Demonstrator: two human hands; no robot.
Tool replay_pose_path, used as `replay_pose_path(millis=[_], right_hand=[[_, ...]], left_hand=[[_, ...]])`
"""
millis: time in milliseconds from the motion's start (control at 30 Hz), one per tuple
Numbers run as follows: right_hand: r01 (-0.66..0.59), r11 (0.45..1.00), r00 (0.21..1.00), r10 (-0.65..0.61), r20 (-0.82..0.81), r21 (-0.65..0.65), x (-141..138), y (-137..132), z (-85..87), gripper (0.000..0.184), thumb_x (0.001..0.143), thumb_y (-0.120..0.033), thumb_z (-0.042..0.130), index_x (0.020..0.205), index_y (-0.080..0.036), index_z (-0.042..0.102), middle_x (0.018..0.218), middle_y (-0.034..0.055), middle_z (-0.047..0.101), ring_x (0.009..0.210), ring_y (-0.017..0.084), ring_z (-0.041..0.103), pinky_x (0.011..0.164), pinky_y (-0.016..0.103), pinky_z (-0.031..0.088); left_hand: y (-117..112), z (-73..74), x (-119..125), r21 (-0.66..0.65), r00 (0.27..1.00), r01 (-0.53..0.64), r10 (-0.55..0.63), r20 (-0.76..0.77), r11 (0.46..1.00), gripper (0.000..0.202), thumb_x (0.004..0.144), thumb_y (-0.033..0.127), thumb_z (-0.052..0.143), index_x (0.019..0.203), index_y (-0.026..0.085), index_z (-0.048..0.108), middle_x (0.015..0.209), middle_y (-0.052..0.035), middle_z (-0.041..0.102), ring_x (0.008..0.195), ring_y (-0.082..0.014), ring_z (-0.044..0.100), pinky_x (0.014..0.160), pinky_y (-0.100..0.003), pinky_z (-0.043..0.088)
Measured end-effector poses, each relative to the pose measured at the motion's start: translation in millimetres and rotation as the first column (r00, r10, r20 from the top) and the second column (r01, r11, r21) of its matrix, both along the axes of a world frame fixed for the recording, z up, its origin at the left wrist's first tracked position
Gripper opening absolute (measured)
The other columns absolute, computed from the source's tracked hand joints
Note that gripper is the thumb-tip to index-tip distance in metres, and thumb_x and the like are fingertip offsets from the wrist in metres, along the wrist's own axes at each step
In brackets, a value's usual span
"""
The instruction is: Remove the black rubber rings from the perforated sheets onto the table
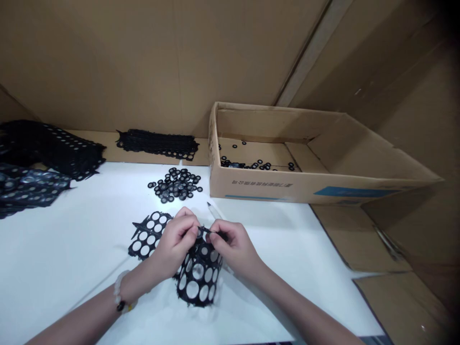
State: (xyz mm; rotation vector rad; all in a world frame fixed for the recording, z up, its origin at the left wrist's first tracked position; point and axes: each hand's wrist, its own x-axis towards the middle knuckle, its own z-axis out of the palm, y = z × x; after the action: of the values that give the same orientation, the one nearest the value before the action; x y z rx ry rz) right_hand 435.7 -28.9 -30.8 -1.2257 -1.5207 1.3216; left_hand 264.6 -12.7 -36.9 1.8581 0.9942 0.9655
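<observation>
Since both hands meet at its far edge, the held sheet hangs from our fingertips back toward us, a curved black piece punched with round holes, its long axis running roughly away from our body. Our left hand is closed in a pinch at that edge, its thumb beside one ring shape; our right hand is likewise closed, pinching a dark strip of the same edge. Neither hand is clearly nearer: we have one on each side of it, the fingertips almost touching.

To the left of the held sheet, partly behind our left hand, a flat sheet lies on the tabletop; we cannot tell whether it is a single layer. Beyond the held sheet and slightly left sits one pile of rings, several dozen, too overlapped for us to count. Just beyond it we see one pen-like tool, partly hidden by our right hand. Beyond and right stands one cardboard box, with more rings inside. Farther beyond the held sheet, to its left, are one sheet stack and two dark heaps, the back heap and the front heap.
</observation>
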Motion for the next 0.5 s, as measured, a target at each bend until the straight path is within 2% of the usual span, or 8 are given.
replay_pose_path(millis=[67,133,200,333,433,500], right_hand=[[-0.019,1.000,1.000,0.019,0.015,-0.003,3,2,2.5,0.016,0.075,-0.023,0.051,0.062,-0.016,0.054,0.057,-0.0023,0.052,0.057,0.012,0.046,0.054,0.022,0.036],[-0.063,0.997,0.998,0.063,0.002,-0.040,6,5,5.2,0.015,0.076,-0.022,0.051,0.063,-0.016,0.055,0.059,-0.0019,0.054,0.060,0.012,0.049,0.058,0.022,0.038],[-0.113,0.988,0.994,0.111,-0.021,-0.101,8,7,7.2,0.016,0.076,-0.023,0.051,0.062,-0.016,0.056,0.060,-0.0017,0.055,0.061,0.012,0.050,0.060,0.022,0.039],[-0.168,0.949,0.986,0.161,-0.050,-0.268,10,10,9.5,0.018,0.072,-0.023,0.053,0.057,-0.015,0.055,0.056,-0.0015,0.055,0.055,0.011,0.049,0.055,0.022,0.038],[-0.221,0.874,0.975,0.189,-0.118,-0.433,8,11,11.9,0.015,0.067,-0.023,0.052,0.055,-0.015,0.058,0.051,-0.0020,0.054,0.050,0.011,0.049,0.051,0.022,0.038],[-0.235,0.831,0.969,0.160,-0.187,-0.504,7,10,13.1,0.013,0.063,-0.022,0.052,0.053,-0.015,0.058,0.047,-0.0027,0.053,0.049,0.011,0.049,0.050,0.021,0.039]], left_hand=[[1,0.3,-1,0.215,0.992,0.089,-0.067,-0.107,0.973,0.024,0.090,0.016,0.035,0.067,0.018,0.042,0.064,-0.0006,0.042,0.073,-0.0175,0.040,0.067,-0.030,0.037],[1,0.3,-2,0.397,0.971,0.165,-0.078,-0.227,0.903,0.021,0.088,0.010,0.037,0.069,0.018,0.043,0.063,-0.0015,0.044,0.074,-0.0180,0.037,0.069,-0.031,0.038],[1,0.1,-1,0.514,0.949,0.207,-0.042,-0.313,0.832,0.019,0.085,0.006,0.040,0.069,0.017,0.045,0.065,-0.0028,0.047,0.074,-0.0182,0.037,0.068,-0.031,0.039],[1,0.9,-1,0.632,0.917,0.240,0.041,-0.396,0.737,0.019,0.081,0.005,0.044,0.067,0.016,0.047,0.062,-0.0036,0.049,0.073,-0.0190,0.039,0.063,-0.030,0.040],[2,2.6,-1,0.674,0.903,0.251,0.082,-0.421,0.695,0.019,0.080,0.005,0.046,0.065,0.017,0.048,0.061,-0.0035,0.049,0.072,-0.0194,0.041,0.062,-0.030,0.041],[3,3.3,-1,0.695,0.900,0.258,0.094,-0.425,0.671,0.018,0.079,0.004,0.047,0.066,0.017,0.048,0.062,-0.0033,0.050,0.072,-0.0193,0.042,0.062,-0.030,0.041]])
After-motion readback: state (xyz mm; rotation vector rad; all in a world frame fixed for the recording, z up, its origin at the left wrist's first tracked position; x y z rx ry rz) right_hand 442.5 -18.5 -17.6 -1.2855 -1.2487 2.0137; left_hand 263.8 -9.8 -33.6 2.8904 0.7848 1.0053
